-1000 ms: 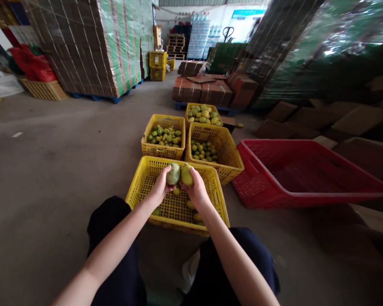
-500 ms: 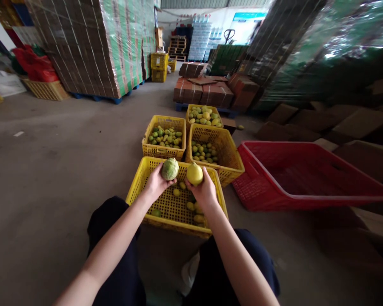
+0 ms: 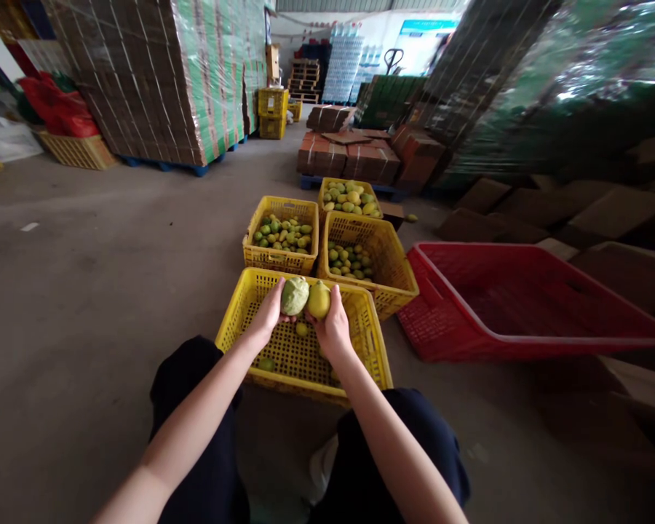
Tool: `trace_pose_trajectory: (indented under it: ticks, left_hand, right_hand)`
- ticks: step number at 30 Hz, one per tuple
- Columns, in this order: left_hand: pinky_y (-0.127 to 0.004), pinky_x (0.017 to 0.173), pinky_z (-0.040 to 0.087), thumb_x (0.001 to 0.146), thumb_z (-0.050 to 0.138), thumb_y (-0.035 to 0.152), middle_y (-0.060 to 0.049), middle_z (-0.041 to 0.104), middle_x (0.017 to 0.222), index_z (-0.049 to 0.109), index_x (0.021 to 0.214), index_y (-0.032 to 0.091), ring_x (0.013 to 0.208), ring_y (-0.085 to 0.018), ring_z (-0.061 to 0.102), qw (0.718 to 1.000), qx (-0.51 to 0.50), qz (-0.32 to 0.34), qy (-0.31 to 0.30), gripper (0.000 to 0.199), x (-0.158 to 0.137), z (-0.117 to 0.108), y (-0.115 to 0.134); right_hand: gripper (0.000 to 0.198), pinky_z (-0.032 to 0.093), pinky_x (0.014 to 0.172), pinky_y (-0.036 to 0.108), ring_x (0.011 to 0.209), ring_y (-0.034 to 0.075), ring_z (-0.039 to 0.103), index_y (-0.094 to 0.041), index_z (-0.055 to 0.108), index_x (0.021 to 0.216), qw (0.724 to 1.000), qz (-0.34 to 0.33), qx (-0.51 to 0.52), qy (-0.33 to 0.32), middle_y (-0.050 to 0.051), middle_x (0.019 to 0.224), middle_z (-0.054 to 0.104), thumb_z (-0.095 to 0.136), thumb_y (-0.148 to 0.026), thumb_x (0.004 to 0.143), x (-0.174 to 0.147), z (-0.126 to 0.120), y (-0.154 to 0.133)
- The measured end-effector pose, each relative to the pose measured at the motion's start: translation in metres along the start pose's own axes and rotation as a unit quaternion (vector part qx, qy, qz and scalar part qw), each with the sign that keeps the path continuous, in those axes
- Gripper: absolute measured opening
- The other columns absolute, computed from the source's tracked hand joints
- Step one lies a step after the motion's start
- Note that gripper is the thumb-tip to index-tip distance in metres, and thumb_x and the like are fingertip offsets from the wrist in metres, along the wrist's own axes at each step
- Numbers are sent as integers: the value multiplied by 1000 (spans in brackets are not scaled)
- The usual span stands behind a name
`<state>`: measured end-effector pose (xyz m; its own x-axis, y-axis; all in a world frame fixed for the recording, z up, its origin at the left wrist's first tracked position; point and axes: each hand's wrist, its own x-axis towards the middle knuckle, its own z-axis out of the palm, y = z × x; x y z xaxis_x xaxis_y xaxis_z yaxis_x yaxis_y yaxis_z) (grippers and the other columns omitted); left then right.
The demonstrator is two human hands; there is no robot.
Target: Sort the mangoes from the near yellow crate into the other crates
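My left hand grips a pale green, bumpy lemon, its fingers curled under the fruit. A smoother yellow lemon is in my right hand. Side by side, the two fruits are close together, seemingly touching, above the near yellow crate. Inside that crate lie a small yellow lemon and a greenish one; my right hand and forearm hide part of its right side.
Behind stand three more yellow crates with lemons: back left, back right and farthest. A large red crate is at the right. Flattened cardboard and a wrapped pallet stack stand farther off.
My right hand has moved left with the yellow lemon, bringing it beside the green one. The green lemon has turned a little in my left hand.
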<state>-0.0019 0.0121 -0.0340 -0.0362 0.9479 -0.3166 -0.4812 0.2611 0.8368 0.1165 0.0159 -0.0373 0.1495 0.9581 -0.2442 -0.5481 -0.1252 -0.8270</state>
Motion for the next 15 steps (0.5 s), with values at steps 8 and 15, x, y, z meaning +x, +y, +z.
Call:
trace_pose_trajectory:
  ticks: [8,15]
  left_hand:
    - [-18,40,38,77,73,49,-2,64,70,67,91,17,49,-8,52,984,-147,-61,-78,35,-16,9,23]
    - [-19,39,32,82,66,43,0,61,65,64,87,17,46,-7,46,974,-218,-22,-53,27,-16,12,37]
  right_hand:
    - [37,38,44,23,52,10,49,-24,57,74,988,49,32,-143,-5,64,59,82,-45,57,-3,1,-14]
    - [37,39,45,23,54,11,51,-24,55,74,990,64,58,-108,-3,63,59,72,-56,69,1,13,-26]
